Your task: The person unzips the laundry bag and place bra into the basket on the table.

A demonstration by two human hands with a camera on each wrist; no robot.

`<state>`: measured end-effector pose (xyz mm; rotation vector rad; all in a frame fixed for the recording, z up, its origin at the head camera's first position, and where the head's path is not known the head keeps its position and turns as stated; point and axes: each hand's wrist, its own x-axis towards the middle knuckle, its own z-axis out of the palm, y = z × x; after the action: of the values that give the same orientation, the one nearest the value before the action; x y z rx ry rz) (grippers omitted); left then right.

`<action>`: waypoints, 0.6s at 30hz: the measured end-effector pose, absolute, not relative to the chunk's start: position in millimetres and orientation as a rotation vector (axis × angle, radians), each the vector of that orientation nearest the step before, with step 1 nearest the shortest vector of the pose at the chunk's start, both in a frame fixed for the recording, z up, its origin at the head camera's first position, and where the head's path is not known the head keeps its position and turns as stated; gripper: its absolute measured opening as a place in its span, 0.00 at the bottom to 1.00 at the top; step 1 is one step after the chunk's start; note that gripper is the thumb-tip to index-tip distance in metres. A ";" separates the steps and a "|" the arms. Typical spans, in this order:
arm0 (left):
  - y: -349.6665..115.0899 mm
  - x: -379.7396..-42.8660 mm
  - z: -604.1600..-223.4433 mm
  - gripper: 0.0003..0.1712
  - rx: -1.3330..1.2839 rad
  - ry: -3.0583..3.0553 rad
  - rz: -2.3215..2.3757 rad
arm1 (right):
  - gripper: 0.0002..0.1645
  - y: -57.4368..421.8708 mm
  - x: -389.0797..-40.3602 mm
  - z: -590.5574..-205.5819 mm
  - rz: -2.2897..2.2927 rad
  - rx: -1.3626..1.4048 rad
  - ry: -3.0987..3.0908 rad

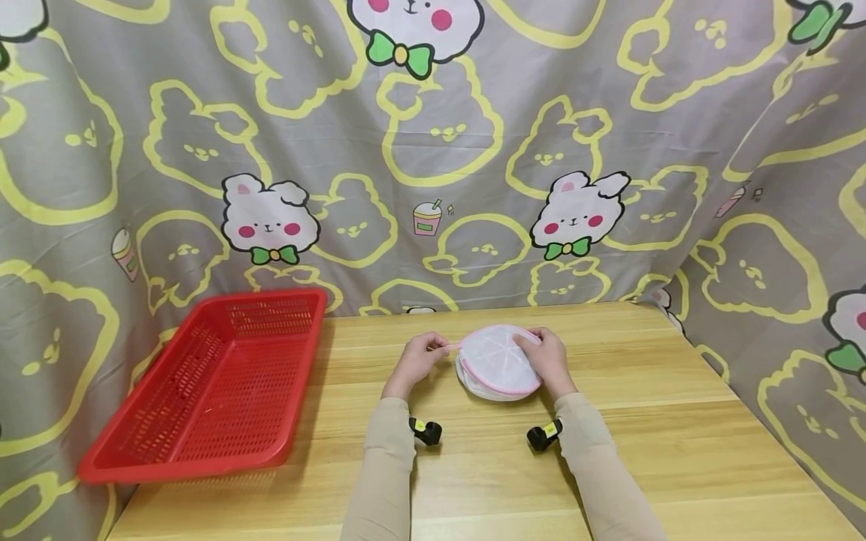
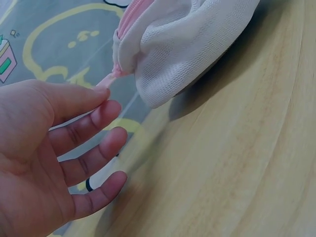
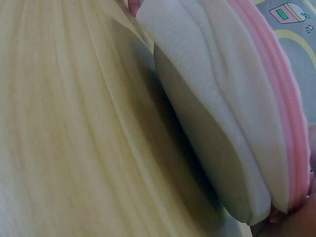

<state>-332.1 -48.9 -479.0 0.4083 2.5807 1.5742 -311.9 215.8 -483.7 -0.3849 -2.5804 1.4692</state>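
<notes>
A round white mesh laundry bag with a pink zipper edge is held just over the table's far middle. At its left end, my left hand pinches a small pink tab between thumb and index finger; the other fingers are spread in the left wrist view. My right hand grips the opposite edge of the bag, thumb on top. In the right wrist view the pink zipper runs along the bag's upper edge, and only part of the right hand shows at the lower right corner.
A red plastic basket with perforated walls stands on the left side of the wooden table. A grey patterned curtain hangs behind the table and along its sides. Small black cameras are strapped to both wrists.
</notes>
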 end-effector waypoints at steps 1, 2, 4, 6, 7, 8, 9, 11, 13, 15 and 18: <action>-48.9 -332.1 -479.1 0.05 0.409 2.582 1.574 | 0.30 215.9 -312.1 -483.6 1.467 -0.385 -2.582; -49.1 -332.2 -479.2 0.05 0.407 2.583 1.574 | 0.30 215.9 -312.2 -483.5 1.468 -0.384 -2.582; -49.2 -332.1 -479.6 0.05 0.411 2.585 1.576 | 0.30 216.0 -312.4 -484.0 1.467 -0.386 -2.582; -49.2 -331.7 -479.9 0.05 0.408 2.582 1.579 | 0.30 216.1 -312.6 -484.4 1.471 -0.389 -2.579; -49.2 -331.5 -480.0 0.05 0.407 2.577 1.582 | 0.30 215.9 -312.6 -484.5 1.471 -0.386 -2.578; -49.4 -331.5 -480.3 0.05 0.405 2.573 1.587 | 0.30 215.7 -312.5 -484.6 1.471 -0.385 -2.578; -49.4 -331.5 -480.4 0.05 0.406 2.572 1.589 | 0.30 215.5 -312.5 -484.4 1.468 -0.384 -2.576; -49.5 -331.8 -480.8 0.05 0.400 2.571 1.592 | 0.29 215.2 -312.5 -484.0 1.465 -0.376 -2.574; -49.7 -332.4 -481.5 0.06 0.396 2.578 1.589 | 0.29 214.8 -312.3 -483.5 1.460 -0.364 -2.574; -50.0 -332.8 -482.0 0.06 0.394 2.583 1.586 | 0.29 214.5 -312.4 -483.1 1.462 -0.352 -2.573; -50.8 -333.2 -482.7 0.06 0.387 2.589 1.584 | 0.30 213.8 -312.4 -482.8 1.458 -0.335 -2.580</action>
<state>-333.2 -50.8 -482.7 0.3874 2.5886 1.5835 -312.4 213.8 -482.8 -0.3350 -2.5795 1.4578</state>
